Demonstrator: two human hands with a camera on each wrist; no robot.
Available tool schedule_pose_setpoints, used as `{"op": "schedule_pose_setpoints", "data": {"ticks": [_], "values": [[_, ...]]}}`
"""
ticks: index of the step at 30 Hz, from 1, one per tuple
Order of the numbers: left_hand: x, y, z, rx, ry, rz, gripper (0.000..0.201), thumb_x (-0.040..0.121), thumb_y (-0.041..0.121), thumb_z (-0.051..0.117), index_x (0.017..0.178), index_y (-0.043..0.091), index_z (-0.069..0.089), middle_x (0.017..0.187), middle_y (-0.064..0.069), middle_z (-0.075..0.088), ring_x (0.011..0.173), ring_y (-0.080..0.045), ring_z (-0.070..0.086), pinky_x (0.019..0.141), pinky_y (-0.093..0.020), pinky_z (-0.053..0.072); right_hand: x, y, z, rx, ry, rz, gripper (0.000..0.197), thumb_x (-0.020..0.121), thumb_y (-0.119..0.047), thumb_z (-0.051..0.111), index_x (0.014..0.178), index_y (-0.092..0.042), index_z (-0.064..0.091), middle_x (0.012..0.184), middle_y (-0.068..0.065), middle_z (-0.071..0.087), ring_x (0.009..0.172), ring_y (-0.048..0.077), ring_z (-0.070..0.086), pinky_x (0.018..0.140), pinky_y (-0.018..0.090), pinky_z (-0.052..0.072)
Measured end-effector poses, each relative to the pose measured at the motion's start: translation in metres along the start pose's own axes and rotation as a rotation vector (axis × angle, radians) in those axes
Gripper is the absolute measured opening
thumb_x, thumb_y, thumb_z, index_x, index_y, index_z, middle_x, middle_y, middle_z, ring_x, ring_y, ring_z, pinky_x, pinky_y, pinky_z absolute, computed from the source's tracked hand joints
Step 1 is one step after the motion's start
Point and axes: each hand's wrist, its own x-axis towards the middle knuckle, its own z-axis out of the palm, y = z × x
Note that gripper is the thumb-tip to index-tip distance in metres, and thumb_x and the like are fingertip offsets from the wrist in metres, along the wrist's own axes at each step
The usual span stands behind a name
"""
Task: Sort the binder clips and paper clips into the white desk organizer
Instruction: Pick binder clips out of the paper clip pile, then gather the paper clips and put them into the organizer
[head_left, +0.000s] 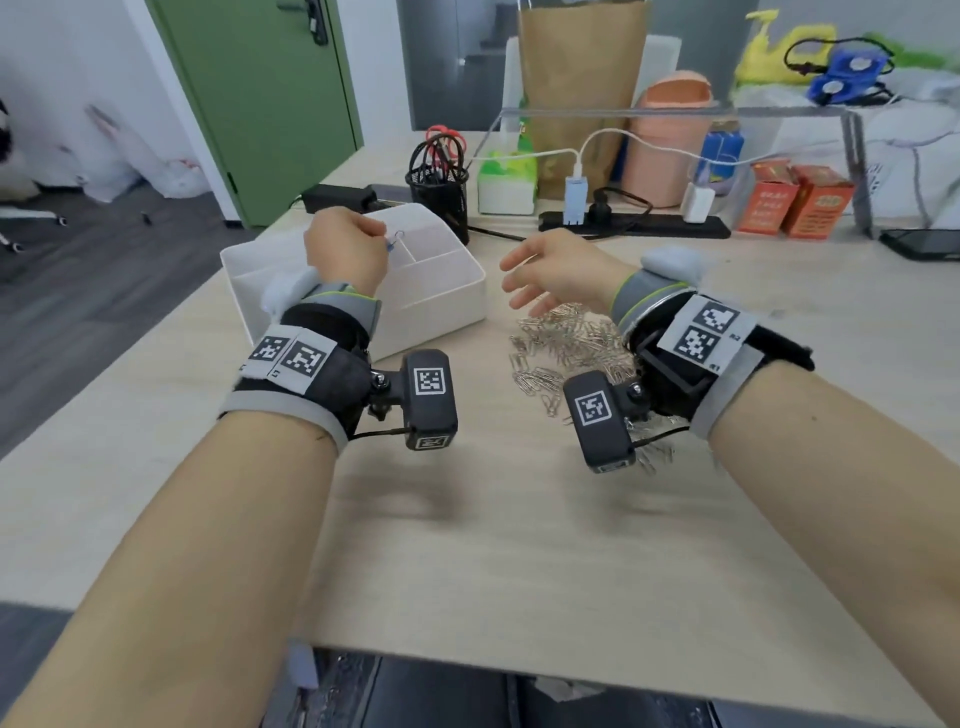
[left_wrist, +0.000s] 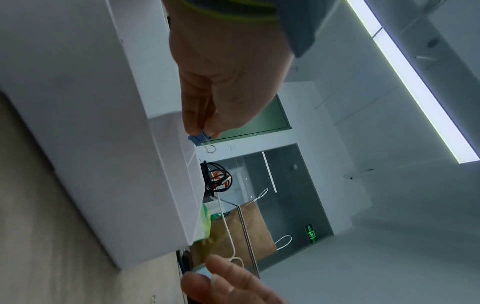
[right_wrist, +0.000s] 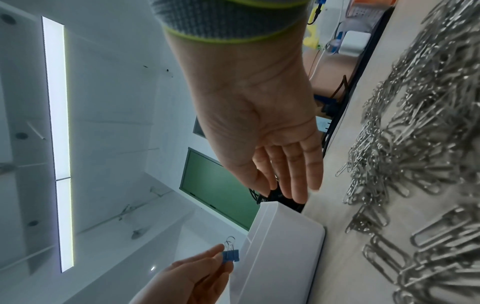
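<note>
Over organizer: left hand pinches blue binder clip above white desk organizer, prob. to drop in.
R side: right hand loose, empty, over paper clips.

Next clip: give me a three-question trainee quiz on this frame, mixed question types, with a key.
1. True or false: the left hand pinches a blue binder clip above the white desk organizer.
2. The right hand is: A) gripping paper clips, B) open and holding nothing, C) pressing the organizer.
3. Fill in: the pile of paper clips lies on the table, to the ____ of the organizer, seen from the head view.

Key: 1 true; 2 B; 3 right.
</note>
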Motion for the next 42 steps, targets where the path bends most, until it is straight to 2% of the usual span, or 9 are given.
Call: {"op": "schedule_pose_setpoints", "data": {"ticks": [6,8,11,16,20,22,31,34,42], "values": [[-0.009,0.010,0.001,0.245,0.007,-0.064,0.033,0.092,0.006,0.047,0.118,0.010,0.067,0.129,-0.014,0.059,0.122,-0.032,0.052,0.094,-0.030,0.042,-0.001,0.002,0.001,-0.037,-0.004,-0.012,0.017,0.089,-0.006,0.054,0.106,-0.010,0.055,0.101,0.010,0.063,0.075,0.019,0.066,0.058,0.028,0.052],[-0.018,0.017,0.003,0.292,-0.034,-0.023,0.040,0.091,0.008,0.039,0.118,0.018,0.067,0.136,-0.015,0.047,0.128,-0.035,0.040,0.108,-0.036,0.034,-0.004,0.004,-0.004,-0.042,0.014,-0.017,0.017,0.090,-0.005,0.054,0.106,-0.009,0.056,0.099,0.010,0.062,0.072,0.017,0.064,0.058,0.028,0.051],[-0.032,0.026,0.009,0.241,-0.022,0.142,0.040,0.087,0.007,0.037,0.110,0.021,0.068,0.134,-0.013,0.046,0.128,-0.034,0.036,0.105,-0.034,0.032,-0.010,0.008,-0.014,-0.080,0.056,-0.023,0.020,0.090,-0.006,0.057,0.109,-0.003,0.060,0.098,0.011,0.061,0.072,0.015,0.061,0.058,0.024,0.051],[-0.060,0.042,0.026,-0.144,-0.041,0.390,0.031,0.090,0.002,0.040,0.108,0.008,0.064,0.119,-0.005,0.059,0.110,-0.010,0.049,0.084,0.000,0.031,-0.027,0.014,-0.037,-0.219,0.131,-0.050,0.021,0.088,-0.012,0.061,0.107,-0.006,0.068,0.095,0.005,0.063,0.078,0.011,0.055,0.062,0.017,0.044],[-0.072,0.054,0.048,-0.140,-0.266,0.344,0.030,0.095,0.012,0.045,0.123,0.009,0.055,0.129,-0.007,0.056,0.120,-0.019,0.051,0.098,-0.022,0.038,-0.047,0.031,-0.064,-0.269,0.195,-0.005,0.022,0.087,-0.014,0.062,0.108,-0.011,0.068,0.096,0.002,0.061,0.081,0.010,0.053,0.053,0.007,0.040],[-0.074,0.056,0.057,-0.135,-0.323,0.317,0.032,0.098,0.016,0.042,0.126,0.007,0.053,0.133,-0.007,0.054,0.124,-0.018,0.048,0.094,-0.019,0.034,-0.055,0.043,-0.077,-0.275,0.266,0.051,0.024,0.086,-0.013,0.063,0.110,-0.010,0.068,0.096,0.003,0.060,0.080,0.010,0.051,0.054,0.009,0.038],[-0.076,0.070,0.106,0.080,-0.577,0.185,0.038,0.103,0.028,0.026,0.088,0.010,0.056,0.087,-0.018,0.051,0.096,-0.032,0.044,0.078,-0.035,0.034,-0.078,0.121,-0.128,-0.216,0.436,0.391,0.058,0.083,-0.024,0.065,0.136,-0.007,0.046,0.139,0.012,0.048,0.127,0.028,0.045,0.106,0.035,0.037],[-0.070,0.063,0.120,0.264,-0.631,0.057,0.041,0.103,0.018,0.025,0.142,0.009,0.036,0.132,-0.027,0.046,0.129,-0.042,0.037,0.104,-0.044,0.033,-0.074,0.139,-0.129,-0.348,0.392,0.471,0.072,0.081,-0.037,0.063,0.142,-0.008,0.037,0.148,0.013,0.036,0.138,0.032,0.031,0.112,0.044,0.030],[-0.083,0.067,0.142,0.576,-0.710,0.088,0.068,0.099,0.051,0.011,0.148,0.005,0.026,0.155,-0.016,0.024,0.145,-0.033,0.019,0.117,-0.048,0.016,-0.057,0.127,-0.107,-0.508,0.208,0.416,0.075,0.085,-0.053,0.055,0.139,-0.004,0.037,0.149,0.017,0.034,0.135,0.033,0.034,0.111,0.046,0.029]]}}
